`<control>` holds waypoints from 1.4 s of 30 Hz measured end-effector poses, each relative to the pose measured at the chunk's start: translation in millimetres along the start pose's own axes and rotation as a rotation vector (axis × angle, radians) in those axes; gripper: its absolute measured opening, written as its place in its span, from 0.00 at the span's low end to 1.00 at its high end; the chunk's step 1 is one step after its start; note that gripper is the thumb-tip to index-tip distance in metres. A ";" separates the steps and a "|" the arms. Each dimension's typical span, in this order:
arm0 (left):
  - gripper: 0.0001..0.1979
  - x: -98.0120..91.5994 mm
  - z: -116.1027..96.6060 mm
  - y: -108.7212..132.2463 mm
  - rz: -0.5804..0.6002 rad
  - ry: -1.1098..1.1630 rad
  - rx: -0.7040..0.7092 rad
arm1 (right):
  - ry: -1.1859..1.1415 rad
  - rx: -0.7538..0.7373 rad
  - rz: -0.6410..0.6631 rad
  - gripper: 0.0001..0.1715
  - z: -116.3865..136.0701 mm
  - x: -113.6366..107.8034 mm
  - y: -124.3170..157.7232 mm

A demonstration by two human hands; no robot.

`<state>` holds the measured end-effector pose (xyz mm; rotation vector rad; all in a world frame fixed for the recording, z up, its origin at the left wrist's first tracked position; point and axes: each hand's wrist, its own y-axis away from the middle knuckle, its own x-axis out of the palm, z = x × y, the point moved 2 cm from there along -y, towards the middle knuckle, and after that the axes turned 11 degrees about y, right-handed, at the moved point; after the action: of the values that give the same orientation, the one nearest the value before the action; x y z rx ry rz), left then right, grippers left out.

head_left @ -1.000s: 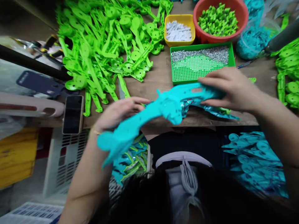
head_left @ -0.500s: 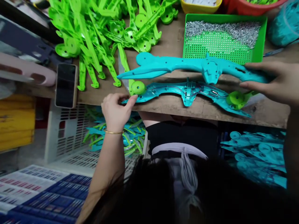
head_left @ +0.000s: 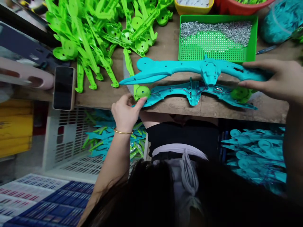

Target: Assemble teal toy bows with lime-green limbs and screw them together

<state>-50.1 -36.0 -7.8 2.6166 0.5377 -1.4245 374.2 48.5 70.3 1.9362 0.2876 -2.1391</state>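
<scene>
My right hand (head_left: pixel 272 80) grips the right end of a bow-shaped turquoise plastic shell (head_left: pixel 184 66), outer face up, holding it just beyond a matching lower shell (head_left: pixel 172 90). That lower shell lies open side up near the table's front edge, with thin wires and small metal parts inside. A lime-green arm with a round hub (head_left: pixel 142 91) sits at its left end, and another green hub (head_left: pixel 240 94) at its right. My left hand (head_left: pixel 125 113) pinches the lower shell's left tip between thumb and fingers.
Lime-green arms (head_left: pixel 87 41) are heaped at the back left, beside a phone (head_left: pixel 63 88). Behind the shells stands a green tray (head_left: pixel 181 47) of small metal screws. Below the table, a white crate (head_left: pixel 50 142) and a pile of turquoise shells (head_left: pixel 260 151) flank my lap.
The view has shifted slightly. My left hand has moved a little right along the lower shell's left end. My right hand has brought the upper shell slightly closer over the lower shell's right part.
</scene>
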 end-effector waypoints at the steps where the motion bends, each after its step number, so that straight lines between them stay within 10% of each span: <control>1: 0.25 1.2 0.3 1.9 -0.004 0.007 -0.001 | -0.003 -0.010 -0.003 0.43 1.8 -1.0 1.1; 8: 0.21 2.7 16.5 12.5 -0.113 0.335 0.004 | 0.041 -0.053 -0.022 0.49 2.7 5.7 2.4; 19: 0.18 3.4 30.9 17.7 -0.144 1.164 -0.448 | 0.153 -0.183 0.008 0.56 32.1 13.1 2.7; 42: 0.20 1.5 20.7 17.8 -0.151 1.245 -0.498 | 0.390 -0.288 0.017 0.39 33.1 40.2 14.8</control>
<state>-59.3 -57.7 -21.7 2.7035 1.0001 0.4921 343.7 22.5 33.9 2.1492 0.6093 -1.5883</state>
